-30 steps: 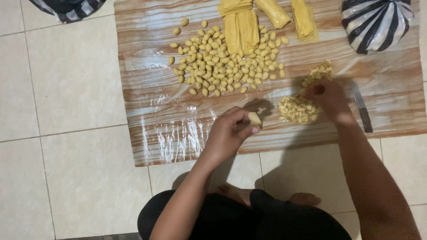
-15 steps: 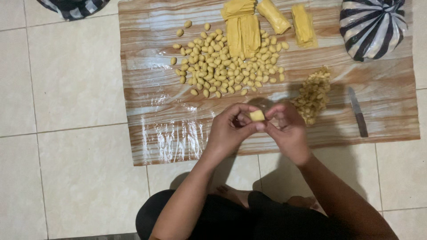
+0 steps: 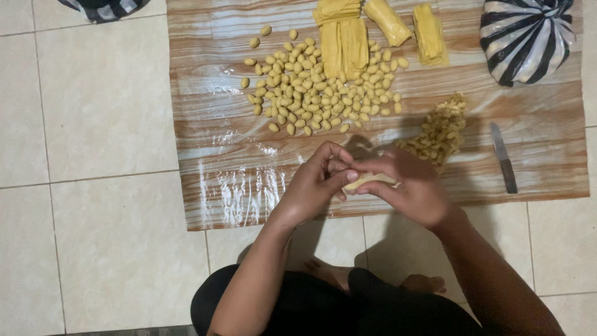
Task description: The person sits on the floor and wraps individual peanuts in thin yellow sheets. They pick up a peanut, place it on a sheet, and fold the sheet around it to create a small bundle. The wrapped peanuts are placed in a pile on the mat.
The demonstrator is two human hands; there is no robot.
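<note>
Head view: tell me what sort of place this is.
Probably a home floor used for food preparation: pale floor tiles, a wood-patterned plastic mat spread on them, small dough pieces and a knife.

On the mat (image 3: 217, 186) before me, my left hand (image 3: 314, 186) and right hand (image 3: 413, 186) meet around a dough strip (image 3: 370, 181), with shaped pieces (image 3: 317, 93) beyond, filling (image 3: 441, 130) right, then knife (image 3: 502, 158), bag (image 3: 525, 37) behind it.

Bare mat (image 3: 230, 186) left; filling pile (image 3: 440, 132), knife (image 3: 502, 157) right.
</note>
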